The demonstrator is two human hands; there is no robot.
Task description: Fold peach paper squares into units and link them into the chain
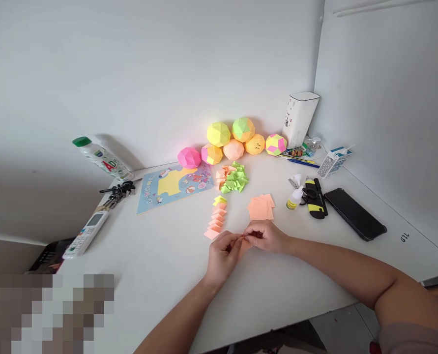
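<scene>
Between my two hands is a peach paper piece (245,248), mostly covered by my fingers. My left hand (224,253) pinches its left side, and my right hand (265,236) pinches its upper edge, fingertips almost touching. Just beyond my right hand lies a loose stack of peach paper squares (261,207). A row of folded peach pieces (218,218), topped by yellow ones (219,200), runs away from my left hand. Farther back sits a heap of folded green pieces (236,178) with peach ones beside it.
Several faceted paper balls (219,134) are piled against the wall. A blue booklet (148,194), bottle (106,160), keys (119,194) and remote (86,235) lie left. Rightward are a glue bottle (295,198), black-and-yellow cutter (315,199), phone (355,214), drink carton (335,162) and white container (300,120).
</scene>
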